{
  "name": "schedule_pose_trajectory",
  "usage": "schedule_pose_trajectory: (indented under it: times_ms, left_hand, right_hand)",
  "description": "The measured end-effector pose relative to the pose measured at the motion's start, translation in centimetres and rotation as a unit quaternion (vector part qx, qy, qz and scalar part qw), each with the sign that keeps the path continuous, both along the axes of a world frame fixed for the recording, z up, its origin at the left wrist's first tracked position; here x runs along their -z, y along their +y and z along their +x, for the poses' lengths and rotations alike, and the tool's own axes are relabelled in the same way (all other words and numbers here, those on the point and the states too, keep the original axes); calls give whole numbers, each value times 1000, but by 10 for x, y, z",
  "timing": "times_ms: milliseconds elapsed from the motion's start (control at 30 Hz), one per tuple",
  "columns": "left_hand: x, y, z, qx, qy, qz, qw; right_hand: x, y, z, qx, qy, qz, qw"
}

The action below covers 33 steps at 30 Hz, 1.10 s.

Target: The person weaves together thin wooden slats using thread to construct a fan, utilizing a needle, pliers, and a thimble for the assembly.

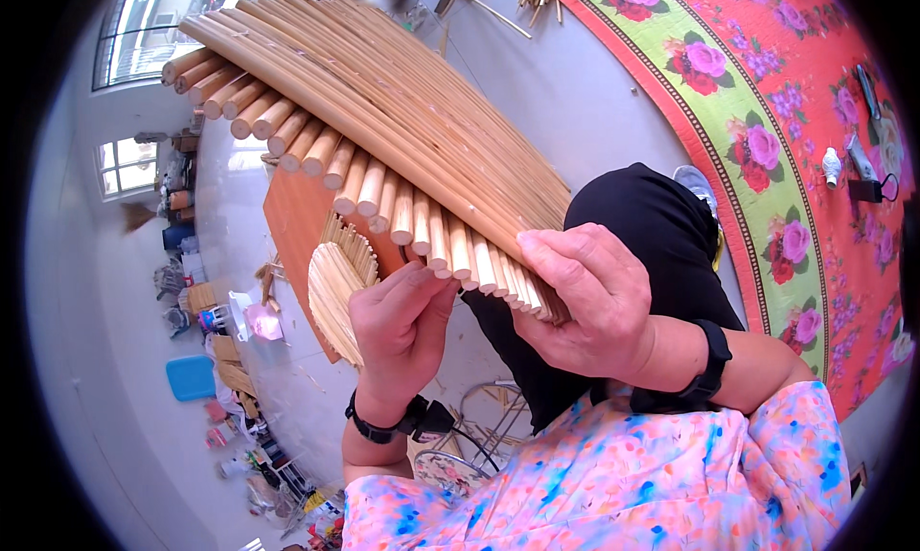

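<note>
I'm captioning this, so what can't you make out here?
Head view:
Pale round-stick wooden panel: underside, facing away.
Flat orange-brown wooden board: part hidden behind that panel.
Bare left hand: anything pinched, hidden by its fingers.
Red-and-green flowered cloth: right side, cut off by picture's edge.

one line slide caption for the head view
Right hand grips a tan panel of round wooden sticks, left hand at its edge.

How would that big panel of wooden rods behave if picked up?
The rod panel would probably feel stiff along its rods, whose rod ends look solid. It may be fairly heavy, since many rods are packed side by side. With the left hand and right hand both at one edge, its far side could dip.
</note>
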State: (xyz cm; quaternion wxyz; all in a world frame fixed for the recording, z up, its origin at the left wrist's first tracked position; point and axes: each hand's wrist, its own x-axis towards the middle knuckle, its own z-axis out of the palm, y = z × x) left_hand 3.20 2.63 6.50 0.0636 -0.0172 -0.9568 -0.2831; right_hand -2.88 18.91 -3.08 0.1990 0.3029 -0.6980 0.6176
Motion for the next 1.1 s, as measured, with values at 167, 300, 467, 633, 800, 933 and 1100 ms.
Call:
schedule_pose_trajectory:
  times_ms: [167,300,467,633,800,933,1100]
  left_hand:
    - [1,1,-1,-6,-3,-5,1000]
    - [4,0,1,7,10,-6,1000]
    - [1,6,-4,5,12,-26,1000]
    - [-3,15,-2,-23,-2,-11,1000]
    - [1,14,0,-24,9,-27,999]
    - [0,15,0,-38,5,-15,999]
    - [-2,21,-4,-87,-17,37,995]
  right_hand:
    - [-1,1,0,-1,5,8,1000]
    - [-1,-2,3,-18,12,4,1000]
    - [1,-2,4,-20,-8,-5,1000]
    - [3,-3,5,-9,-19,-13,1000]
    - [2,-1,3,-6,-2,0,1000]
    - [-1,-1,4,-19,3,4,1000]
    - [0,2,1,-14,21,10,1000]
